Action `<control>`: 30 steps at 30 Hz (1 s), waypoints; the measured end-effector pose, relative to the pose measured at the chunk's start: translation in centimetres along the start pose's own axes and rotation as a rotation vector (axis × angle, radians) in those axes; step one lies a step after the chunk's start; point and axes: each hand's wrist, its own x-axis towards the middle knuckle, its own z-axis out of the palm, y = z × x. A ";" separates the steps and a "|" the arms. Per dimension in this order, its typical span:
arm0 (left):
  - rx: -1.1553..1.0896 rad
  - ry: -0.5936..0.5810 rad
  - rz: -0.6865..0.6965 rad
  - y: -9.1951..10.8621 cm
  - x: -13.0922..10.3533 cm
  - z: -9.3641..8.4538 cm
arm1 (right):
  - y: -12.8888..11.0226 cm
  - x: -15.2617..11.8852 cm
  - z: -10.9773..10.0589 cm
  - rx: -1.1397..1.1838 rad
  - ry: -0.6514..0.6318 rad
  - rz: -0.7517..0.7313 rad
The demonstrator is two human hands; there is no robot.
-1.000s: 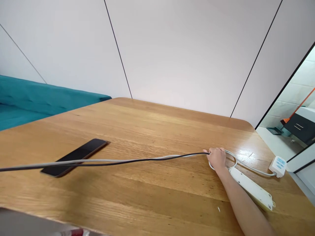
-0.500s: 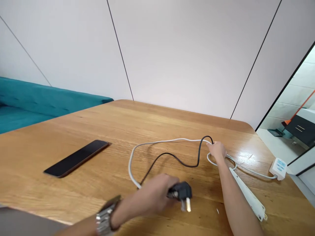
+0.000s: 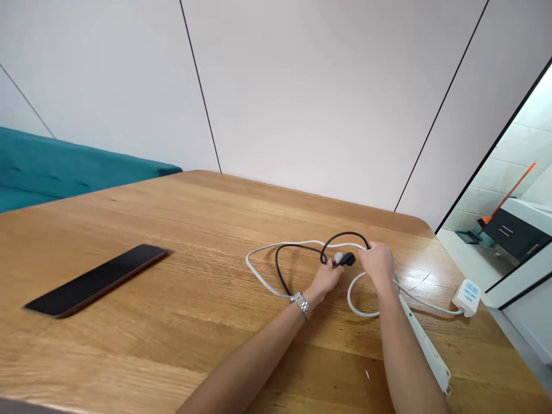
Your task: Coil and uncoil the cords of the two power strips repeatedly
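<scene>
My left hand point(image 3: 326, 278), a metal watch point(image 3: 301, 305) on its wrist, is closed on a black plug point(image 3: 346, 259), with a whitish plug end point(image 3: 338, 257) right beside it. Just to the right, my right hand point(image 3: 378, 263) has its fingers closed round the black cable point(image 3: 345, 233) and the white cable point(image 3: 302, 242). Both cables loop out over the table to the left. Under my right forearm lies a long white strip point(image 3: 425, 345). A white socket block point(image 3: 467, 298) sits at the right on a white cord.
A dark phone-like slab point(image 3: 97, 280) lies at the left of the wooden table point(image 3: 194, 213). Beyond the table's left edge is a teal sofa point(image 3: 77, 167). A pale panelled wall point(image 3: 328, 103) stands behind. An orange-handled broom point(image 3: 509, 192) shows at the far right.
My left hand has carried the black plug forward and right, close to my right hand. The cable loops have narrowed. The view has shifted slightly.
</scene>
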 end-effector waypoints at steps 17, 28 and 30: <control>-0.517 -0.309 0.065 1.1 -0.2 -2.5 | 0.6 -1.1 7.9 0.724 -0.426 -0.186; -0.482 -0.018 0.098 0.3 0.5 -1.4 | 0.4 -1.1 8.9 1.062 -0.429 0.040; -0.475 -0.021 0.126 0.3 0.3 -1.2 | 0.2 -1.2 8.8 1.140 -0.443 0.059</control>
